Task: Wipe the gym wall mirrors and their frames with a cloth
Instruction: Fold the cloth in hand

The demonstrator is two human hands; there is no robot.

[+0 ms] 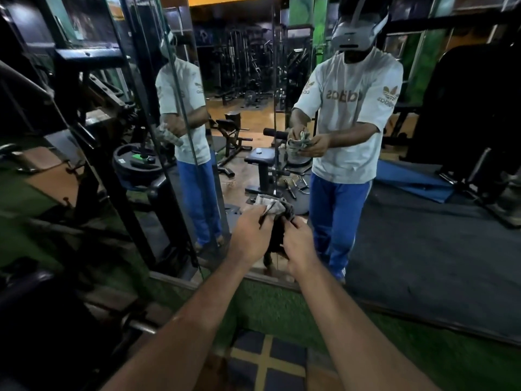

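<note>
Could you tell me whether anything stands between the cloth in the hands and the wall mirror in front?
Nothing visible does. Both hands, left and right, grip the cloth in open air before the wall mirror; the black machine frame stands off to the left.

Just one view here, a wide-angle cam strapped to the person's head, looking forward and down. It sits close to the wall mirror (pixel 394 235), so the headset itself shows up in the reflection. Both forearms reach out from the bottom edge, and the green floor (pixel 282 309) lies right below. Edges bend pretty hard.
</note>
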